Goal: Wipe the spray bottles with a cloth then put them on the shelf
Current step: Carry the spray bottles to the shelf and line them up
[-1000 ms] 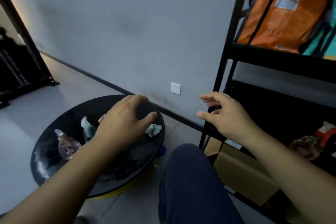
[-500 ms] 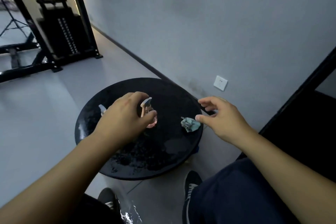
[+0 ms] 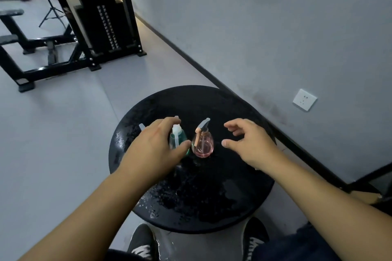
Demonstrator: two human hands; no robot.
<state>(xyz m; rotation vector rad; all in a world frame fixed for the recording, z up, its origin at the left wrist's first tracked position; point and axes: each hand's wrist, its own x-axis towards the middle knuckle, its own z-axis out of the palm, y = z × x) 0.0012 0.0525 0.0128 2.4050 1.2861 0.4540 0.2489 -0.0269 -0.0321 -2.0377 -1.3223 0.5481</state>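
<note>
Hands at two spray bottles on wet round table

Left hand (image 3: pixel 154 148) we find curved around the green spray bottle (image 3: pixel 177 141), fingertips arched over its white trigger head and thumb lying against the lower body; whether the grip is fully closed we cannot tell, as the hand covers much of the bottle. Right hand (image 3: pixel 248 144) we record as spread and holding nothing, fingers loosely bent, thumb pointing toward the pink spray bottle (image 3: pixel 202 144) and apart from it.

Both bottles stand upright, just beside each other, near the middle of the black round table (image 3: pixel 212 207). The pink bottle is clear, with a peach-coloured trigger and a grey nozzle pointing up and to the right. A small white tip (image 3: pixel 141 127) shows behind the left hand; we cannot identify what it belongs to. The cloth we cannot locate in this view. The tabletop carries scattered water droplets and wet patches, densest toward its near side.

Below the table edge we note two dark sneakers (image 3: pixel 144 243) with white markings and a dark trouser leg at lower right. A black shelf frame (image 3: pixel 369 178) enters at the right edge. On the grey wall sits a white socket (image 3: pixel 304 99) above a dark skirting line. A black weight-stack machine (image 3: pixel 104 19) and a tripod (image 3: pixel 52 12) stand well apart at upper left.
</note>
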